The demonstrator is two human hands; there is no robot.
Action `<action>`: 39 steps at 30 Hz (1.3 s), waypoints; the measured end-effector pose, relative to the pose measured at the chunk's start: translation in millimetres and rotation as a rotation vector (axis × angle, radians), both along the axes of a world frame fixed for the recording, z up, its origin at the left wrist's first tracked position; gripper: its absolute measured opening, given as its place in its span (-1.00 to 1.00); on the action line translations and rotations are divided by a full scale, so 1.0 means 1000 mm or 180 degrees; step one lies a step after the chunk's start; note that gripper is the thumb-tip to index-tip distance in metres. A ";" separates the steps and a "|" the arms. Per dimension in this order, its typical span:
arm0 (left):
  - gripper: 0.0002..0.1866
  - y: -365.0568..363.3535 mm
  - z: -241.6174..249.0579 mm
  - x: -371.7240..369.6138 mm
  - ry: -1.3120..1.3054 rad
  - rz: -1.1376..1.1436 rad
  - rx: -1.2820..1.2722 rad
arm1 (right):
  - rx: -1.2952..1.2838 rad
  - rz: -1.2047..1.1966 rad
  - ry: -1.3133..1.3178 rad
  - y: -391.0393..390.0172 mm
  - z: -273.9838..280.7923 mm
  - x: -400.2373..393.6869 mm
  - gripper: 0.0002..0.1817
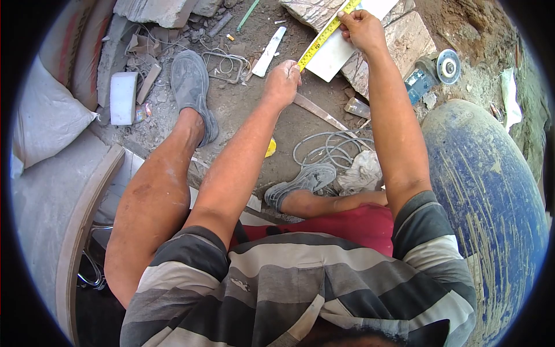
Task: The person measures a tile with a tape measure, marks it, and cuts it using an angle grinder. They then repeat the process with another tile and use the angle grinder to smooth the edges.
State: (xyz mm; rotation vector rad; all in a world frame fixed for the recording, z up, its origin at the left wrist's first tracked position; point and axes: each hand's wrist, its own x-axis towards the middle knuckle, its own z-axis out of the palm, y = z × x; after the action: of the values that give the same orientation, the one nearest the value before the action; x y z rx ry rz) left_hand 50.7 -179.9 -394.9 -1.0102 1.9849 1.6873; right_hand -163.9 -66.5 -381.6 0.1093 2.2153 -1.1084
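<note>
I see a dusty dirt floor [248,110] carrying everything. A stone slab [404,40] lies on it, and I place the rest by that. Just right of the slab rests an angle grinder [430,72]. Below it I make out a coil of grey cable [329,147] and a crumpled rag [361,173]. Left of the slab lie a white strip [269,52] and bent wire [225,63]; far left, a white block [123,97] and a grey sack [46,115].
</note>
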 end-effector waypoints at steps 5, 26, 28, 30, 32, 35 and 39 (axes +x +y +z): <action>-0.73 0.004 -0.005 0.001 0.0213 0.0080 -0.0067 | 0.0451 -0.0497 0.1284 0.003 0.012 -0.025 -0.59; -0.71 0.004 0.013 -0.005 -0.0006 0.0084 -0.0125 | 0.0587 -0.0848 0.1313 -0.018 -0.005 -0.170 -0.77; -0.71 0.003 0.013 -0.005 -0.0012 0.0058 -0.0123 | 0.0727 -0.0729 0.1405 -0.020 -0.004 -0.172 -0.78; -0.71 0.004 0.011 -0.003 -0.0035 0.0016 -0.0106 | 0.0518 -0.0822 0.1255 -0.020 -0.008 -0.173 -0.80; -0.72 0.005 0.006 -0.002 0.0011 0.0032 -0.0139 | 0.0318 -0.0925 0.1120 -0.018 -0.015 -0.178 -0.81; -0.73 0.005 0.008 -0.003 -0.0047 0.0092 -0.0111 | -0.0040 -0.1036 0.1147 -0.008 -0.042 -0.188 -0.80; -0.72 0.004 0.007 -0.003 0.0035 0.0050 -0.0167 | -0.0231 -0.1330 0.0977 -0.012 -0.033 -0.180 -0.79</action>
State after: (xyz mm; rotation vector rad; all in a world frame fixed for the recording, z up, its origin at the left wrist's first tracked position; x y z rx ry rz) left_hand 47.8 -175.8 -388.0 -1.0391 2.0433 1.6604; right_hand -344.3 -78.7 -414.2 0.4109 2.4883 -1.5138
